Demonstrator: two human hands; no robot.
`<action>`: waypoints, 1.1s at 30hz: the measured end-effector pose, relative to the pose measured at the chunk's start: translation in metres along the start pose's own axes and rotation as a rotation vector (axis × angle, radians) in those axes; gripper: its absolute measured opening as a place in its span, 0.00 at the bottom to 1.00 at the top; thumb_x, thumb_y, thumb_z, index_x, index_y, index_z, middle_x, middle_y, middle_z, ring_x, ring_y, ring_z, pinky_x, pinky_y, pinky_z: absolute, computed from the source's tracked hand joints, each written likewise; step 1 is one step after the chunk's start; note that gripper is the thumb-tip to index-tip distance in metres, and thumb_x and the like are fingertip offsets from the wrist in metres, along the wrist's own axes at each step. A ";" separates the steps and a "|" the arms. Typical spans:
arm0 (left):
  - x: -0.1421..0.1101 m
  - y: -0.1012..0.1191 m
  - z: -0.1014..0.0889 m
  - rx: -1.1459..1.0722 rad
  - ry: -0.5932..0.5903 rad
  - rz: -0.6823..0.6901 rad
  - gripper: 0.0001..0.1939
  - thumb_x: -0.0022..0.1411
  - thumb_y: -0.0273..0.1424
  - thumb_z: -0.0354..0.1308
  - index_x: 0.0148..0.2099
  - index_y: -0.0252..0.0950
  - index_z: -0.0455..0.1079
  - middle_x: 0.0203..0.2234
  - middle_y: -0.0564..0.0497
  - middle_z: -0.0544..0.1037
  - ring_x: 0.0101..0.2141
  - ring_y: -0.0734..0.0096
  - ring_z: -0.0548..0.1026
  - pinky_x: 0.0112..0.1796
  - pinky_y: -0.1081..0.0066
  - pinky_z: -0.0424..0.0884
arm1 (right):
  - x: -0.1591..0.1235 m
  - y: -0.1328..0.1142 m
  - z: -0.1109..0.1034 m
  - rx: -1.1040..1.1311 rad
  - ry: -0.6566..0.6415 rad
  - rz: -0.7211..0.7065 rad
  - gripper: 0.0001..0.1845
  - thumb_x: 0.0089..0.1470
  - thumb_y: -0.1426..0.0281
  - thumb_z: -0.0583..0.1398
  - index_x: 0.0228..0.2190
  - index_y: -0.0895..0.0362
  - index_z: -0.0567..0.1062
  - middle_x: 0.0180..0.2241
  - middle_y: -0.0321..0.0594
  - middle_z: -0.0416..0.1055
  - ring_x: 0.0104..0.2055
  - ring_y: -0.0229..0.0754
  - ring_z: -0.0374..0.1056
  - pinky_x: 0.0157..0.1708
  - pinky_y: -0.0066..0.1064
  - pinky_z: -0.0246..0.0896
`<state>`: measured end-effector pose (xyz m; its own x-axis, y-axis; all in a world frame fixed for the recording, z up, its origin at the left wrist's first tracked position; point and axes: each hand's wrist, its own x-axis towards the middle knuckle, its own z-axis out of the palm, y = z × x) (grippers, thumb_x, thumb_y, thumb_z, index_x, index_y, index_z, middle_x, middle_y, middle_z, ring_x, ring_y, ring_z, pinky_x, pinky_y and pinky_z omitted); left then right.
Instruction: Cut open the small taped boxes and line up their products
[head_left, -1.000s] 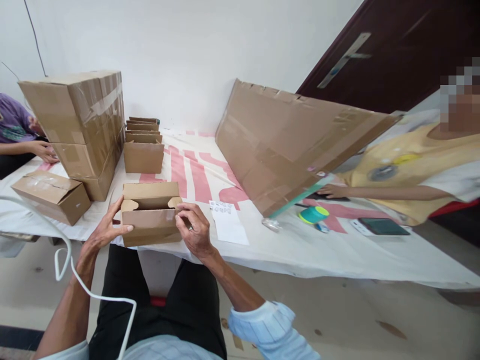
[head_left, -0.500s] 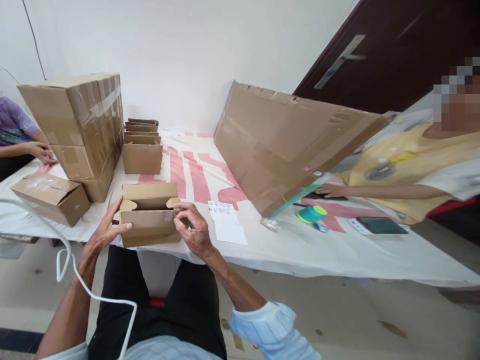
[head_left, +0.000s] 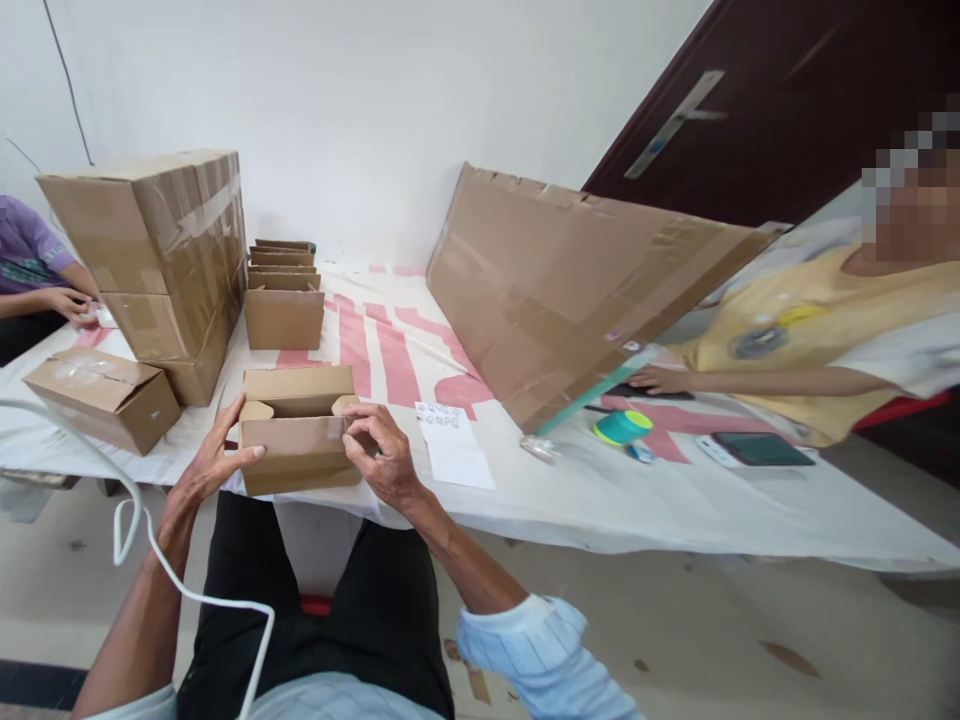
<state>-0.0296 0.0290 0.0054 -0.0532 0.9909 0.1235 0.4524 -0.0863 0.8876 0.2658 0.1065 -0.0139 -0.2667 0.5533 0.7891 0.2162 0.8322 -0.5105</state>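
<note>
An open cardboard box [head_left: 300,455] stands at the table's near edge, its rear flap [head_left: 298,382] raised and small side flaps sticking up. My left hand [head_left: 214,455] grips the box's left side, thumb over the front and fingers along the end. At the upper right front corner, my right hand [head_left: 382,452] touches the box with thumb and forefinger pinched together. Whatever lies between those fingertips is too small to make out. A white sheet [head_left: 461,450] with rows of small round marks at its top lies just right of my right hand.
Taped cartons [head_left: 169,240] are stacked at left, a closed carton [head_left: 105,395] before them. Open boxes [head_left: 285,318] stand in a row behind. A large cardboard panel [head_left: 570,280] leans at right, near green tape [head_left: 622,428], a phone [head_left: 761,449] and a co-worker's hand [head_left: 660,380]. A white cable [head_left: 202,598] crosses my left arm.
My right hand has shifted slightly left along the box's front corner. My left hand and the box stay put. At far left, another person's hands now show something whitish.
</note>
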 end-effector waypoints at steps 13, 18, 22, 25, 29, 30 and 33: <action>0.002 -0.010 -0.006 -0.031 -0.059 0.048 0.61 0.57 0.60 0.68 0.82 0.43 0.47 0.80 0.40 0.51 0.76 0.31 0.53 0.63 0.48 0.72 | 0.051 -0.004 -0.024 0.100 -0.368 0.129 0.08 0.65 0.72 0.60 0.35 0.53 0.79 0.36 0.39 0.79 0.39 0.43 0.76 0.42 0.35 0.73; 0.004 -0.021 -0.015 -0.111 -0.119 0.109 0.48 0.69 0.65 0.51 0.81 0.47 0.50 0.80 0.44 0.51 0.76 0.35 0.53 0.65 0.44 0.69 | 0.048 -0.017 -0.038 0.085 -0.436 0.070 0.08 0.67 0.73 0.60 0.34 0.54 0.77 0.34 0.38 0.77 0.37 0.41 0.73 0.40 0.34 0.71; 0.003 -0.017 -0.014 -0.080 -0.086 0.086 0.45 0.71 0.61 0.52 0.81 0.45 0.53 0.79 0.45 0.54 0.76 0.38 0.54 0.69 0.45 0.65 | 0.029 -0.033 -0.052 -0.072 -0.474 -0.139 0.06 0.70 0.74 0.60 0.39 0.54 0.77 0.37 0.42 0.78 0.42 0.44 0.75 0.43 0.35 0.72; 0.002 -0.013 -0.013 -0.044 -0.099 0.098 0.52 0.66 0.60 0.62 0.82 0.43 0.50 0.80 0.43 0.53 0.76 0.34 0.55 0.67 0.47 0.69 | 0.012 -0.038 -0.053 -0.235 -0.450 -0.324 0.07 0.69 0.76 0.60 0.41 0.55 0.78 0.39 0.44 0.78 0.43 0.45 0.74 0.44 0.36 0.72; 0.001 -0.013 -0.015 0.008 -0.150 0.096 0.63 0.57 0.62 0.68 0.83 0.42 0.44 0.80 0.38 0.51 0.74 0.30 0.59 0.61 0.48 0.74 | -0.004 -0.035 -0.044 -0.400 -0.357 -0.437 0.10 0.66 0.81 0.59 0.40 0.56 0.78 0.37 0.44 0.78 0.40 0.45 0.72 0.40 0.36 0.69; 0.001 -0.013 -0.016 0.013 -0.160 0.094 0.64 0.57 0.62 0.69 0.83 0.42 0.44 0.80 0.38 0.51 0.74 0.30 0.58 0.61 0.48 0.74 | -0.006 -0.034 -0.041 -0.418 -0.335 -0.446 0.10 0.66 0.81 0.59 0.40 0.56 0.78 0.36 0.44 0.78 0.39 0.44 0.71 0.40 0.36 0.68; 0.000 -0.013 -0.018 0.023 -0.170 0.083 0.63 0.58 0.61 0.69 0.83 0.43 0.43 0.80 0.39 0.48 0.75 0.31 0.55 0.62 0.49 0.73 | -0.016 -0.029 -0.034 -0.442 -0.302 -0.436 0.11 0.66 0.81 0.59 0.39 0.55 0.78 0.37 0.43 0.78 0.41 0.45 0.71 0.41 0.37 0.67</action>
<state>-0.0515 0.0279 0.0015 0.1356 0.9838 0.1177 0.4695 -0.1684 0.8667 0.2953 0.0724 0.0000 -0.6527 0.2099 0.7279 0.3752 0.9243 0.0700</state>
